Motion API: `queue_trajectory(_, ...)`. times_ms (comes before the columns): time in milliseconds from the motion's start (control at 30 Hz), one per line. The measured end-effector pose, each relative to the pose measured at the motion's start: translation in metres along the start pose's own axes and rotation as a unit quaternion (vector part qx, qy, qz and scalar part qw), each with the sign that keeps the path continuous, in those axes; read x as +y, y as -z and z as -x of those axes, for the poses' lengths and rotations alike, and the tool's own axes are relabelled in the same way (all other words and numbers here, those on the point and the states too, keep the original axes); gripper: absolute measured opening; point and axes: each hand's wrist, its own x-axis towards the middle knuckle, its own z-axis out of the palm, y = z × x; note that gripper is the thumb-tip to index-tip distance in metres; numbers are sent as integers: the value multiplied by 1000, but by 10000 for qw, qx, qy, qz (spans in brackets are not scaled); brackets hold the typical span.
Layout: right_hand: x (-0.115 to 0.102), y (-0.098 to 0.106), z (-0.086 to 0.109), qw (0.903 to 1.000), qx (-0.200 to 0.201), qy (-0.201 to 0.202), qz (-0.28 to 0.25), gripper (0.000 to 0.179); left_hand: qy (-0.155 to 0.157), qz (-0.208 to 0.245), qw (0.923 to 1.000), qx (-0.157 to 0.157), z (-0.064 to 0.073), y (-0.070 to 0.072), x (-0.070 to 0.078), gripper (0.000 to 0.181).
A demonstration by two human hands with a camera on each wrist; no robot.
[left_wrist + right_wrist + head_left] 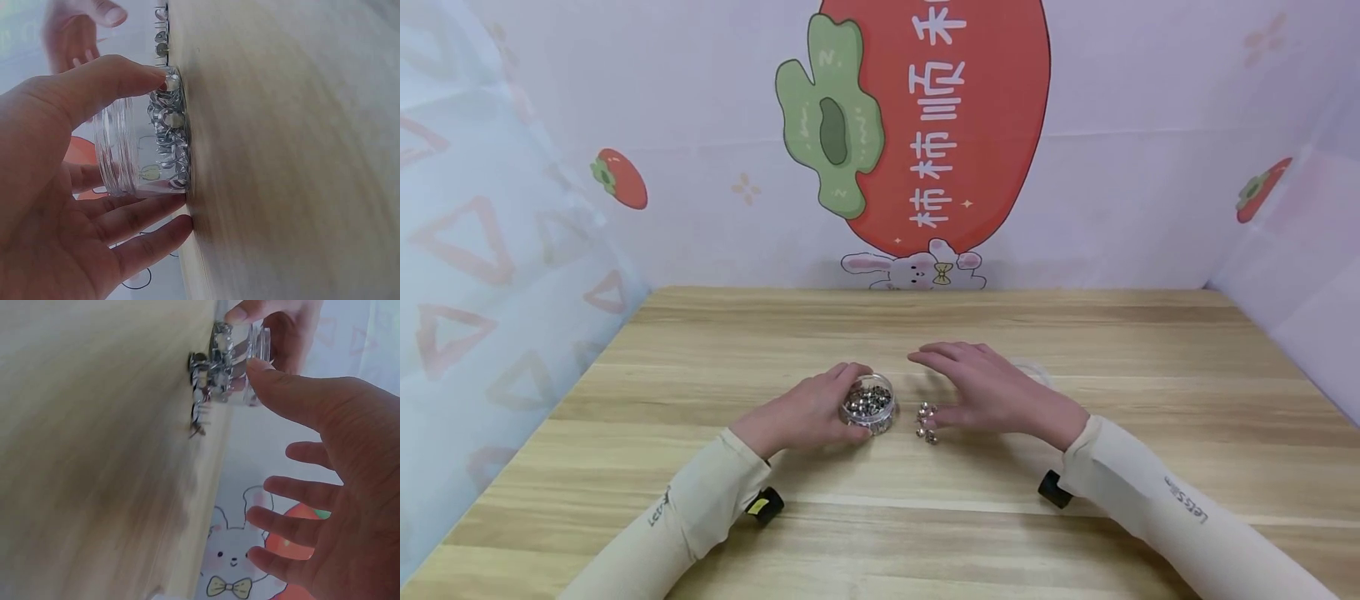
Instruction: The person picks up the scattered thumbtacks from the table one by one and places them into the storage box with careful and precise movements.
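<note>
A round clear plastic jar (883,410) stands on the table, with silver thumbtacks (868,402) inside. My left hand (816,412) grips its side, thumb near and fingers on the far side, as the left wrist view also shows. Right of the jar lies a small group of loose thumbtacks (931,435). Over them hovers my right hand (988,392), its fingers spread and the thumb partly covering the tacks in the head view. In the right wrist view nothing sits between that hand's thumb (294,397) and fingers.
A clear round rim, perhaps a lid (1036,372), lies behind the right hand, mostly hidden by it. The wooden table (880,542) ends at the back against a printed cloth (700,208) with a persimmon and a rabbit. More cloth hangs at both sides.
</note>
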Motion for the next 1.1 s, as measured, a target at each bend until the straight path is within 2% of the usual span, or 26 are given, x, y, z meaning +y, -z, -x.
queue_trajectory(167,5,1,6,9999,-50,-97,68,76,-24,-44,10000,21,0,0,0,80)
queue_trajectory(300,5,0,6,9998,-162,-107,109,55,-39,-52,10000,59,1,0,0,79)
queue_trajectory(433,8,-4,3,9996,-206,140,151,31,-59,-44,9999,81,2,1,1,79)
queue_trajectory(533,9,-8,0,9988,-264,367,175,20,-68,-40,9999,86,2,1,1,79)
queue_trajectory(633,10,-11,-2,9984,-350,420,138,13,-75,-36,9999,86,2,0,2,79)
queue_trajectory(900,8,-14,-5,9947,-550,556,-660,7,-86,-71,9999,110,1,0,2,78)
queue_trajectory(1100,6,-15,-4,9947,-600,504,-673,7,-86,-75,9999,119,2,0,3,78)
